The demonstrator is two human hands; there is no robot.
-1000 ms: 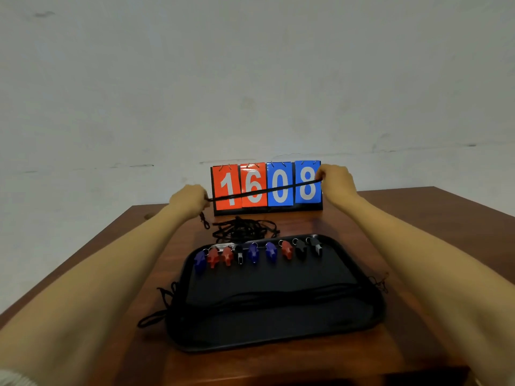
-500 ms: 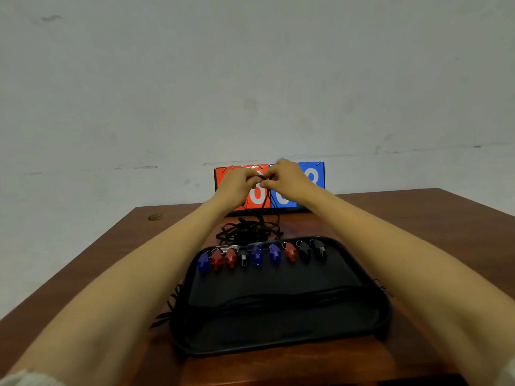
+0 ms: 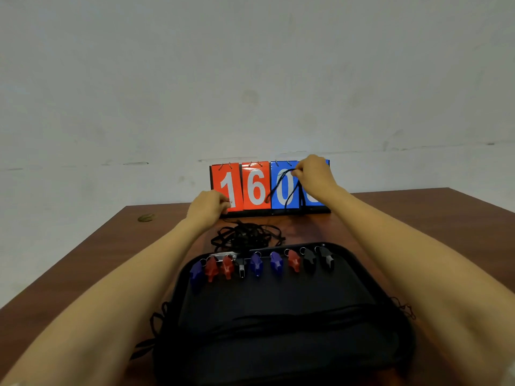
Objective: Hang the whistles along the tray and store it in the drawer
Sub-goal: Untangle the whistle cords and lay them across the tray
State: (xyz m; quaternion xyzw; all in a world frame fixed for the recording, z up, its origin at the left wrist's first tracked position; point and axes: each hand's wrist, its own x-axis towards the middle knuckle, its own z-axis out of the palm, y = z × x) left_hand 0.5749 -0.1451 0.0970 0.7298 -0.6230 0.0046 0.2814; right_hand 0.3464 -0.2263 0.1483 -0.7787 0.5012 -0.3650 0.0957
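Gathering a loose cord point(image 3: 281, 188) above the table's point(image 3: 125, 260) far edge.

Stretched taut between both hands a second ago, then brought together, now doubled into hanging loops and pinched in the curled fingertips of the right hand point(image 3: 312, 174) before the scoreboard point(image 3: 250, 188). Lowering the left hand point(image 3: 207, 208) to the scoreboard's foot, fingers curled, impossible to tell around what. Leaving the whistles point(image 3: 256, 264) lined along the far rim of the tray point(image 3: 362, 274), toward the table's near edge, with a tangle point(image 3: 245, 235) of more cords just behind. Probably bundling this spare cord before carrying the tray to the drawer, not in view.
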